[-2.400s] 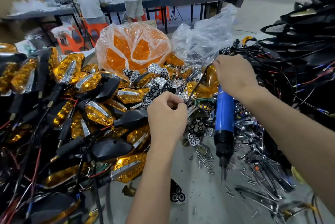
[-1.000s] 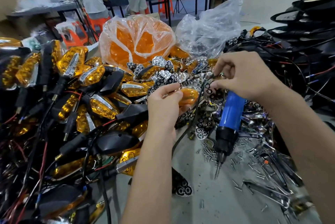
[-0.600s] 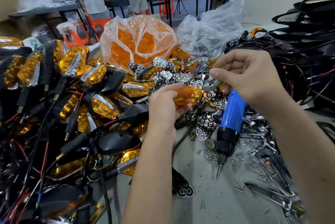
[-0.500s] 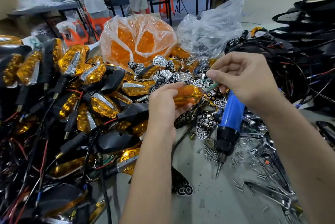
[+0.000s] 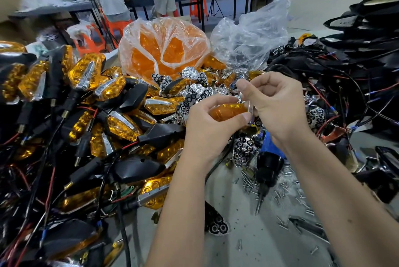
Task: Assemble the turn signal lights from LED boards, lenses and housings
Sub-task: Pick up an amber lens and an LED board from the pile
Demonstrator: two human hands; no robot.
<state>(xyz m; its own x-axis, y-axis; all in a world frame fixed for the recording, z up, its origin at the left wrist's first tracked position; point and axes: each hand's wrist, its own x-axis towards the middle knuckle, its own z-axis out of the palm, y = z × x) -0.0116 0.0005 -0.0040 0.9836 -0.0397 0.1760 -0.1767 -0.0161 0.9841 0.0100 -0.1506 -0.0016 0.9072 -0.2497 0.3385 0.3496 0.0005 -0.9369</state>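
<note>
My left hand (image 5: 210, 128) grips an amber lens (image 5: 228, 111) between thumb and fingers at the centre of the view. My right hand (image 5: 278, 104) meets it from the right, with thumb and forefinger pinched on a small chrome piece (image 5: 250, 108) at the lens's right end. A blue electric screwdriver (image 5: 268, 163) hangs under my right wrist, tip down over loose screws (image 5: 287, 193). Chrome reflectors (image 5: 244, 151) lie heaped behind and below my hands.
Assembled amber turn signals with black housings and wires (image 5: 90, 115) pile up on the left. A clear bag of amber lenses (image 5: 164, 50) and a second plastic bag (image 5: 248, 39) stand behind. Black housings and wiring (image 5: 356, 61) fill the right. Two people stand at far tables.
My left hand has picked up an amber lens and raised it. My right hand has come closer and now touches the lens's right end with a small piece.
</note>
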